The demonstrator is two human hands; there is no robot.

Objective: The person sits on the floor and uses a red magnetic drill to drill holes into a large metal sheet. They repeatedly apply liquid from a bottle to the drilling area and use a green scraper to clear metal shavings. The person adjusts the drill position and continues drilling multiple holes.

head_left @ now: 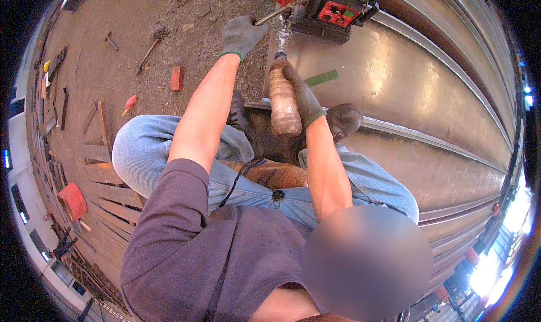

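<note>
Head view: a brownish plastic bottle (283, 105) is in the gloved right hand (304, 96), its neck toward a red-and-black drilling machine (337, 14). The gloved left hand (243, 37) is clenched around a metal lever (284, 9). Beneath the machine lies a steel beam (389, 63), bearing a green strip (322, 78); leftward, a red block (177, 78) rests on the ground (129, 18).

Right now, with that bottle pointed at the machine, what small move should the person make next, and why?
Perhaps a gentle squeeze of the bottle: the right hand grips it, its cap points toward the machine, and whitish streaks, maybe liquid, show just beyond the cap, while the left hand holds the metal handle.
</note>
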